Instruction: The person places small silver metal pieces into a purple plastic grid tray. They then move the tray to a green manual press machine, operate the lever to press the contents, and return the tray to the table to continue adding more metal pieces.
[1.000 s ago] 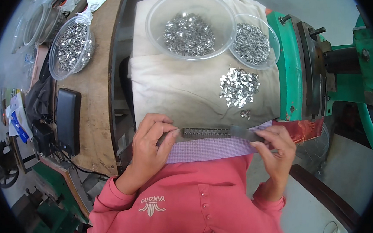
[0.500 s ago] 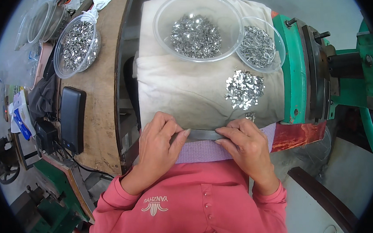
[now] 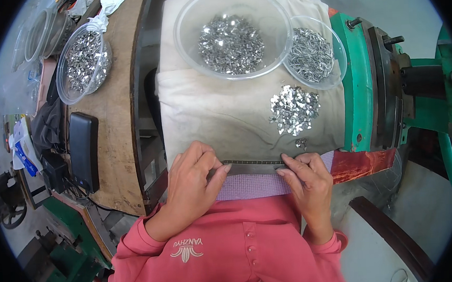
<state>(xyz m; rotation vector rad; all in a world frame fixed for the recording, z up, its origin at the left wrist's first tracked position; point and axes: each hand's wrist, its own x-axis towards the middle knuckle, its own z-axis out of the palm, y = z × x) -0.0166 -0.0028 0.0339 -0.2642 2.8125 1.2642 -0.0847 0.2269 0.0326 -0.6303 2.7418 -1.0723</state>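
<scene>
A narrow grey metal strip [image 3: 253, 169] lies level across the front edge of a beige cloth [image 3: 208, 111]. Along its far side runs a dark band with evenly spaced marks. My left hand [image 3: 188, 187] pinches its left end between thumb and fingers, and my right hand [image 3: 309, 181] does the same at the right end. Just beyond my right hand sits a tiny cluster of small metal pieces [image 3: 300, 143]. Farther off is a larger loose pile of shiny flat metal pieces [image 3: 295, 110]. Purple checked fabric [image 3: 254, 186] shows under the strip, nearest my body.
At the back, a large clear bowl [image 3: 178, 43] of metal bits overlaps a smaller clear bowl [image 3: 342, 74] of thin metal pins. A green machine [image 3: 356, 91] borders the cloth on the right. The wooden table [image 3: 116, 127] at left carries another bowl [image 3: 68, 94] and a black power bank [image 3: 85, 152].
My right hand has shifted a little to the right along the strip. The dark marked band on the strip now shows, where before only a plain grey face was visible.
</scene>
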